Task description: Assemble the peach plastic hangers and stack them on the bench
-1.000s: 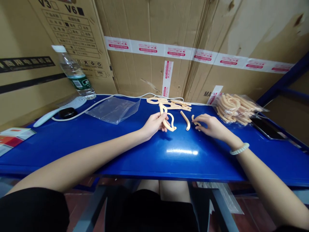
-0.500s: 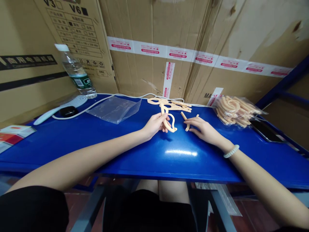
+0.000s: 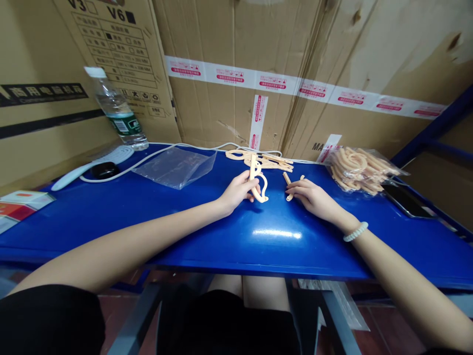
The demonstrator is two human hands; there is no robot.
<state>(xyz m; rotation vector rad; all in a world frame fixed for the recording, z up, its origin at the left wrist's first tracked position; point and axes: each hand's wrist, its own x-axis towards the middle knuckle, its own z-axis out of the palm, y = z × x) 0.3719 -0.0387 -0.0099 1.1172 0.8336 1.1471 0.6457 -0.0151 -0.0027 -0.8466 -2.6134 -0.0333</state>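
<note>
A person sits at a glossy blue counter (image 3: 207, 241), both bare hands over its middle, a bright strip of reflected light near the front edge. The left hand (image 3: 242, 191) has its fingers closed around a cream-coloured curved frame (image 3: 264, 183), raised just above the surface. The right hand (image 3: 312, 198), wearing a pale bracelet (image 3: 355, 231) at the wrist, has its fingers shut on a slim cream bar (image 3: 286, 177), while the tip of a small cream piece (image 3: 302, 177) shows just behind them.

At the back edge, more flat cream parts (image 3: 236, 155) lie in an overlapping cluster beside a white cable (image 3: 148, 160). On the right, a clear bag packed with cream pieces (image 3: 353, 165) sits by a dark phone (image 3: 408, 201). On the left lie a flat clear bag (image 3: 175, 167), a pale blue hairbrush (image 3: 92, 165) and a small black object (image 3: 105, 170), with a capped water bottle (image 3: 123, 123) standing behind them against printed cardboard (image 3: 111, 44).

Brown cardboard (image 3: 229, 29), crossed by white-and-red tape (image 3: 271, 81), walls in the rear. Below, reddish floor tiles (image 3: 386, 328) and loose clear plastic (image 3: 343, 308) show beyond the counter's front edge.
</note>
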